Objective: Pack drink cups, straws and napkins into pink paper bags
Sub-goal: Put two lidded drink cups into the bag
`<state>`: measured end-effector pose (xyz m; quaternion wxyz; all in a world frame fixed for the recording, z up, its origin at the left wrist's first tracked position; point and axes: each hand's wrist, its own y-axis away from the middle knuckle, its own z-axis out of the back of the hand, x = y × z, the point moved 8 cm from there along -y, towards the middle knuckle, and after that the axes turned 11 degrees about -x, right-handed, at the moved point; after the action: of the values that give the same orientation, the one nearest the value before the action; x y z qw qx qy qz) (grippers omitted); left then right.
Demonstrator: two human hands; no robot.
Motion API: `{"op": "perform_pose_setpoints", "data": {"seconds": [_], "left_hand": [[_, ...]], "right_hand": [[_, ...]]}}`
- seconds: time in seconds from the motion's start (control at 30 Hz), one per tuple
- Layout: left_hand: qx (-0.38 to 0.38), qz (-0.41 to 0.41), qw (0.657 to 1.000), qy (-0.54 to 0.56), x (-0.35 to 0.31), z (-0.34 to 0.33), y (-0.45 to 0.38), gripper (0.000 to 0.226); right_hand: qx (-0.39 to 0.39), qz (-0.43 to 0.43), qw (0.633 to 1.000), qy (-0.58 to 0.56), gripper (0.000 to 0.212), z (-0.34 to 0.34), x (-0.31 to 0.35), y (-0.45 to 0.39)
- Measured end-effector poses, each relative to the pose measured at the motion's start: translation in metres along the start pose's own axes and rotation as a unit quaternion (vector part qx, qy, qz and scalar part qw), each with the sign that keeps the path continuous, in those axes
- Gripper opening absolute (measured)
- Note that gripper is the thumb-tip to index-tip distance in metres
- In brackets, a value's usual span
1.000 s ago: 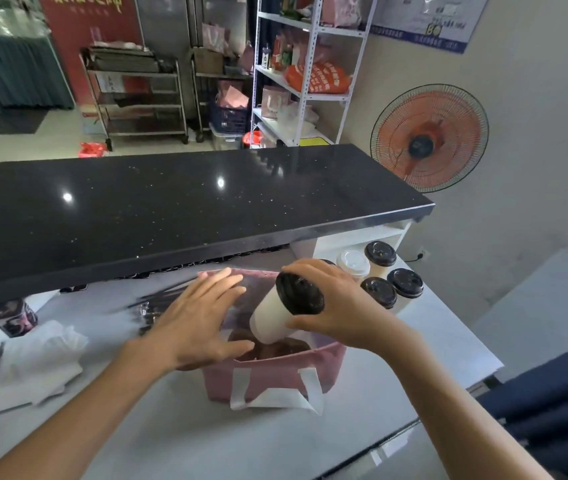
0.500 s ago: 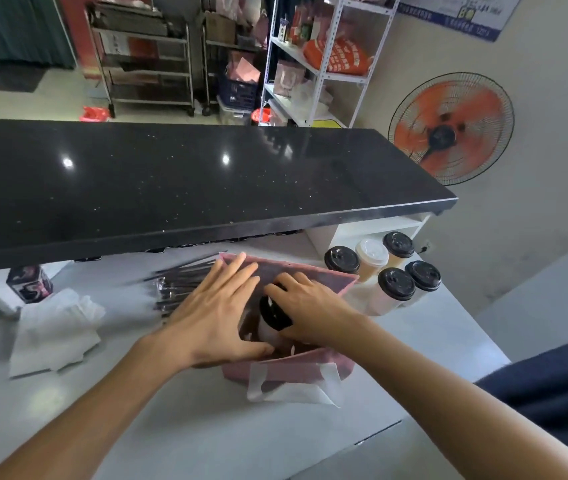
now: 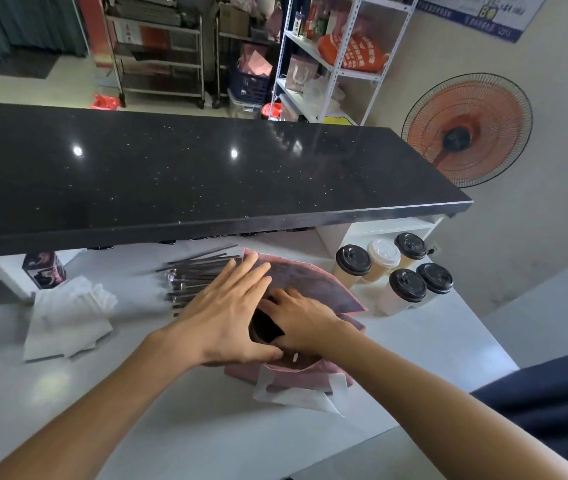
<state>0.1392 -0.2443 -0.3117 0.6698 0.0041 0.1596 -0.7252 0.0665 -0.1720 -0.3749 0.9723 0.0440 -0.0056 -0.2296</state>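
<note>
Far left, a small dark printed box (image 3: 44,270) stands on the white bench (image 3: 102,393), its lettering too blurred to read; just beside it lies a loose heap of white napkins (image 3: 68,317), within reach for packing; next, a bundle of dark wrapped straws (image 3: 192,278) lies flat, near the bag's left side. Centre: the left hand (image 3: 227,317) lies with fingers straight and spread across the left rim of the pink paper bag (image 3: 310,285), apparently to hold the mouth open and steady the bag; the right hand (image 3: 305,323) reaches down into the mouth with its grip curled over the black-lidded drink cup (image 3: 264,329), which sits low inside the bag, probably being seated upright on the bottom; the bag's white handle (image 3: 296,396) droops forward onto the bench. Right: five lidded cups (image 3: 393,271) stand clustered, four with black lids and one with a white lid, apart from the bag and not yet packed. Beyond the black countertop (image 3: 206,174), an orange fan (image 3: 466,129) and a wall poster (image 3: 480,12) bear no legible writing.
</note>
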Motion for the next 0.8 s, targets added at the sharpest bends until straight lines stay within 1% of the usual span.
{"op": "perform_pose_setpoints", "data": {"seconds": [0.07,0.13,0.23,0.4,0.57,0.67,0.8], "left_hand": [[-0.001,-0.002,1.0,0.0,0.0,0.0,0.0,0.123],[-0.003,-0.001,1.0,0.001,0.001,0.0,0.0,0.123],[-0.002,-0.002,1.0,0.002,0.003,-0.002,0.0,0.124],[0.001,0.001,1.0,0.007,0.004,-0.003,-0.001,0.123],[-0.003,0.009,1.0,0.016,0.009,-0.001,-0.002,0.121],[0.001,0.009,1.0,0.022,0.009,0.002,-0.006,0.118],[-0.017,-0.013,1.0,0.009,0.002,0.01,-0.02,0.105]], "right_hand": [[0.017,0.014,1.0,-0.003,0.075,-0.002,0.003,0.001],[0.02,0.007,1.0,-0.01,0.077,-0.001,0.002,-0.001],[0.027,-0.003,0.999,-0.022,0.071,-0.004,0.001,-0.005],[0.029,0.004,0.999,-0.026,0.069,-0.011,0.002,-0.014],[0.028,-0.005,0.999,-0.023,0.07,-0.002,-0.004,-0.013],[0.0,-0.032,0.999,-0.031,0.058,0.016,-0.014,-0.005],[-0.086,-0.051,0.993,-0.058,0.033,0.061,-0.033,0.028]]}}
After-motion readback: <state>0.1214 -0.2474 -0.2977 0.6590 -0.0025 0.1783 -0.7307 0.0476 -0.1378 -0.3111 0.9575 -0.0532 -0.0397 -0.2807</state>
